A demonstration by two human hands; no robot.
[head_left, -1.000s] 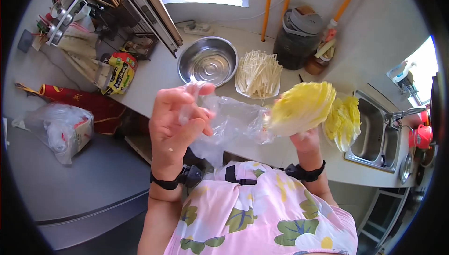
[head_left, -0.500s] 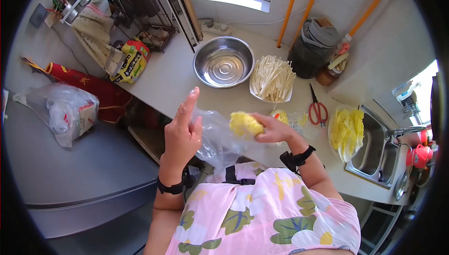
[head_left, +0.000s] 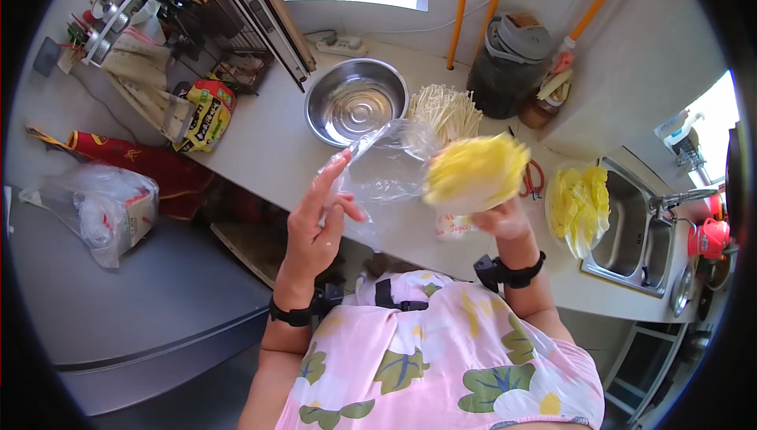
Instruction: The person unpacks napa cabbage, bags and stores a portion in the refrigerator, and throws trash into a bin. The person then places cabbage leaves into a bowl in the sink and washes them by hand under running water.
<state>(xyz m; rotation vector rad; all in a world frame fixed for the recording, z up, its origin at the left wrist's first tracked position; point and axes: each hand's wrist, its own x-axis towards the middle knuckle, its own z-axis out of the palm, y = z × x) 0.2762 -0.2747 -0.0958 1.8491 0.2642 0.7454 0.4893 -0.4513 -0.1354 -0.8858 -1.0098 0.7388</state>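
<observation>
My left hand has hold of a clear plastic bag, its index finger stretched along the bag's edge; the bag hangs out to the right, its mouth spread. In my right hand is a partial head of yellow napa cabbage, blurred by motion and raised beside the bag. The cabbage covers part of the enoki mushrooms and the scissors behind it. Under it on the counter lies a package with red print, partly hidden.
An empty steel bowl stands at the back. Red-handled scissors lie near a plate of loose cabbage leaves, left of the sink. A grey-lidded dark bin is against the wall. A plastic bag sits on the fridge at left.
My right hand has lifted the cabbage up and to the right, turning its leafy side up. The plastic bag has risen with my left hand and spread over the counter's edge.
</observation>
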